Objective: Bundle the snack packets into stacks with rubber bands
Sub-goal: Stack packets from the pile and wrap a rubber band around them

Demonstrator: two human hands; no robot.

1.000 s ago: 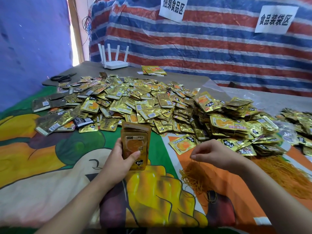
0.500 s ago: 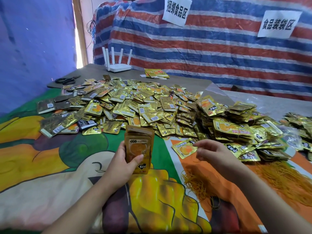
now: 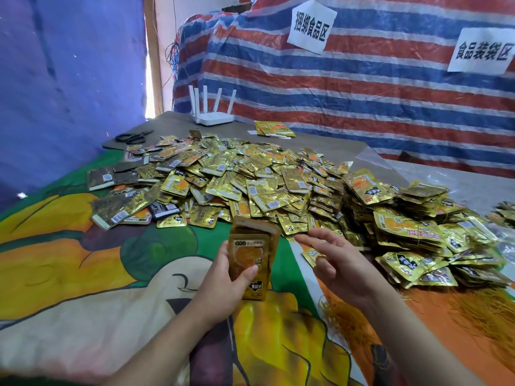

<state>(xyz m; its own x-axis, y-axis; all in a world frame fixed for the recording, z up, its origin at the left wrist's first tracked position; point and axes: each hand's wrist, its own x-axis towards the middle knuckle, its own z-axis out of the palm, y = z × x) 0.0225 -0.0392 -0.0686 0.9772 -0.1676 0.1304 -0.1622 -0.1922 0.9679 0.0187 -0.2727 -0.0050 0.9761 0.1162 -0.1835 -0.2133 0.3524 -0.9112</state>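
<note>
Left hand gripping an upright stack of snack packets near the table's front edge, thumb pressed across the front packet. Right hand just beside the stack, fingers loosely spread, holding nothing clearly visible. Loose gold packets heaped across the table's middle, bundled ones toward the right edge. Tangle of rubber bands lying under the right wrist on the cartoon-print tablecloth.

- White plastic router with five upright antennas, at the far table edge
- Black-handled scissors, left of it
- Two white paper signs on the striped tarp
</note>
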